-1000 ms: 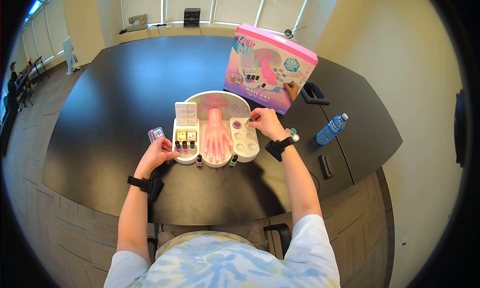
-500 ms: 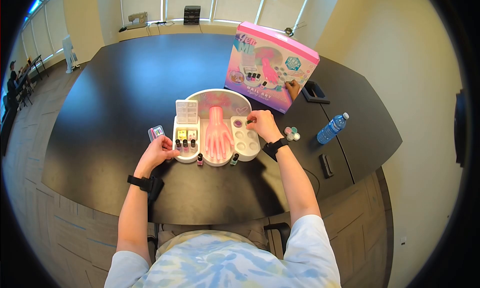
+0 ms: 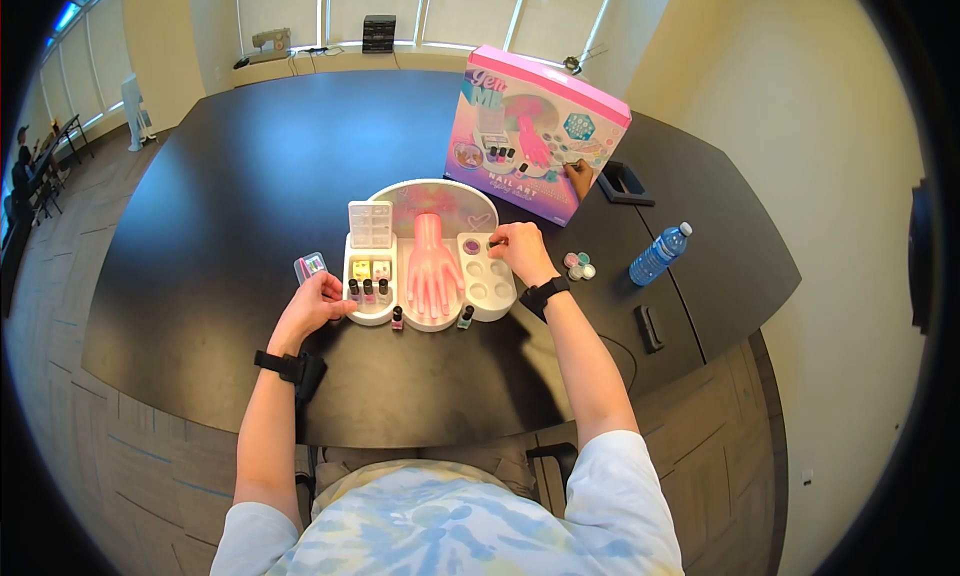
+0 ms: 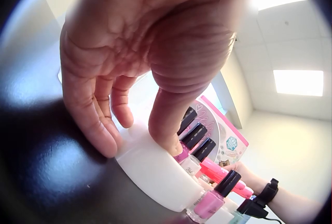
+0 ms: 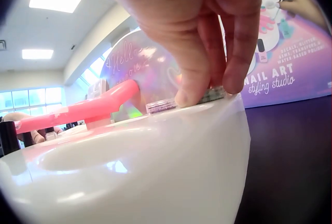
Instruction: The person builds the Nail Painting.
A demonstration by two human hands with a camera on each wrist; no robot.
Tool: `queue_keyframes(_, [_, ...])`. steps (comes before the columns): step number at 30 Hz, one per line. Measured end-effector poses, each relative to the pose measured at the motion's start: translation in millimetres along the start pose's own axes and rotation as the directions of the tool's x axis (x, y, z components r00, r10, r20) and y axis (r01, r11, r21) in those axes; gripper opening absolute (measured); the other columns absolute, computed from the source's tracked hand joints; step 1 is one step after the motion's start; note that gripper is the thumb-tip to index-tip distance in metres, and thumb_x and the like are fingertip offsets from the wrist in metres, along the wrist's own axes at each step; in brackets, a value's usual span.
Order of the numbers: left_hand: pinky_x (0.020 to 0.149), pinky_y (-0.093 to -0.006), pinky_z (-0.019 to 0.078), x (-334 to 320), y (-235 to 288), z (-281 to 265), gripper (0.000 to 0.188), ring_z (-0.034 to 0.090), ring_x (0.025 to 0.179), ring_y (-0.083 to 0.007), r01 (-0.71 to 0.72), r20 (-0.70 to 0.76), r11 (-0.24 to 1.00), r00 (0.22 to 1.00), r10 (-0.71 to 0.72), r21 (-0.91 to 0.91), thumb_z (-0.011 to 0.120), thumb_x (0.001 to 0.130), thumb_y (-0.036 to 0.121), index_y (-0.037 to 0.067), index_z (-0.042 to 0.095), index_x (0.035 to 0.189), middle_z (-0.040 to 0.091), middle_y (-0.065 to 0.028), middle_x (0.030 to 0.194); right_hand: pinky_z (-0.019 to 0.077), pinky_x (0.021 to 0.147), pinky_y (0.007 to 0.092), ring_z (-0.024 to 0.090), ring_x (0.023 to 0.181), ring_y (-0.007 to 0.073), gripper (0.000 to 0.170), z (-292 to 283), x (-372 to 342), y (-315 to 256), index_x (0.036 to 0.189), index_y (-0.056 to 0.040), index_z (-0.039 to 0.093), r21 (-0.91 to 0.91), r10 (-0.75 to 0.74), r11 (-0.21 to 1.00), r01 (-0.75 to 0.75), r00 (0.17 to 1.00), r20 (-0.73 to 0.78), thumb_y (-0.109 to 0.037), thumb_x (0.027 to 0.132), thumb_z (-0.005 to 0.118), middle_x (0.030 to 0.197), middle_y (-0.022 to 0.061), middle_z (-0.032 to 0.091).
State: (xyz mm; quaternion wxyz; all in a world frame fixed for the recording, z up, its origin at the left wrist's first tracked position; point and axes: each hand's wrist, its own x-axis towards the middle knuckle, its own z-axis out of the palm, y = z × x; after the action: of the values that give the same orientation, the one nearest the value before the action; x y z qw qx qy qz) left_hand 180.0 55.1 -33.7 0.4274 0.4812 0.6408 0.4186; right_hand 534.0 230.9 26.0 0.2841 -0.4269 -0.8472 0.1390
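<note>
A white nail art station stands before me with a pink model hand in its middle. My left hand grips the station's left edge, thumb inside by the nail polish bottles and fingers outside. With thumb and fingers, my right hand pinches a small dark green glitter pot at the upper right recess of the right-hand tray. Beside it sits a purple glitter pot. Along the station's front stand a pink polish bottle and a green one.
Behind the station to the right is a tall product box. More small pots lie right of my right wrist, near a water bottle and a black case. A small clear pack lies beyond my left hand.
My right hand has shifted slightly, its fingers now covering more of the green pot, and the loose pots at right show fully. The left hand keeps its place on the station.
</note>
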Motion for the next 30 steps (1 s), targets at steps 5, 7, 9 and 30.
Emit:
queue_keyframes(5, [0.061, -0.0278, 0.0521, -1.0, 1.6, 0.4, 0.036, 0.06, 0.071, -0.0124, -0.011, -0.003, 1.0, 1.0, 0.011, 0.021, 0.085, 0.077, 0.009, 0.001, 0.057, 0.098, 0.062, -0.0049, 0.083, 0.057, 0.073, 0.0368, 0.072, 0.077, 0.0321, 0.023, -10.2, 2.9, -1.3, 0.089, 0.0005, 0.075, -0.016, -0.011, 1.0, 0.012, 0.999, 0.047, -0.003, 0.066, 0.079, 0.082, 0.02, 0.072])
queue_keyframes(7, [0.061, -0.0276, 0.0517, -3.6, 7.3, 1.3, 0.036, 0.06, 0.071, -0.0126, 0.012, -0.009, 1.0, 1.0, -0.012, 0.009, 0.085, 0.077, 0.01, 0.001, 0.058, 0.098, 0.062, -0.0049, 0.082, 0.057, 0.075, 0.0345, 0.073, 0.078, 0.0299, 0.027, -21.9, 5.2, 7.8, 0.094, 0.0001, 0.076, 0.087, 0.011, 0.996, -0.023, 0.99, 0.138, -0.003, 0.068, 0.079, 0.083, 0.0195, 0.073])
queue_keyframes(9, [0.061, -0.0275, 0.0515, -2.4, 7.5, 0.8, 0.036, 0.06, 0.071, -0.0126, 0.005, -0.004, 1.0, 1.0, -0.005, 0.018, 0.085, 0.077, 0.01, 0.001, 0.058, 0.098, 0.062, -0.0049, 0.082, 0.0575, 0.076, 0.0336, 0.074, 0.08, 0.0247, 0.029, -37.0, 3.3, 24.8, 0.099, 0.0002, 0.076, 0.139, 0.072, 0.987, -0.08, 0.996, 0.06, -0.005, 0.071, 0.08, 0.086, 0.0169, 0.075])
queue_keyframes(30, [0.059, -0.0261, 0.0508, 0.7, 1.9, 0.9, 0.036, 0.059, 0.069, -0.0113, 0.013, -0.003, 1.0, 1.0, -0.013, -0.008, 0.086, 0.076, 0.009, 0.001, 0.057, 0.097, 0.061, -0.004, 0.082, 0.0561, 0.084, 0.0397, 0.072, 0.089, 0.032, 0.029, -59.1, -36.8, 119.8, 0.097, -0.0008, 0.075, -0.27, 0.364, 0.894, -0.358, 0.931, -0.03, -0.002, 0.068, 0.078, 0.087, 0.0176, 0.074])
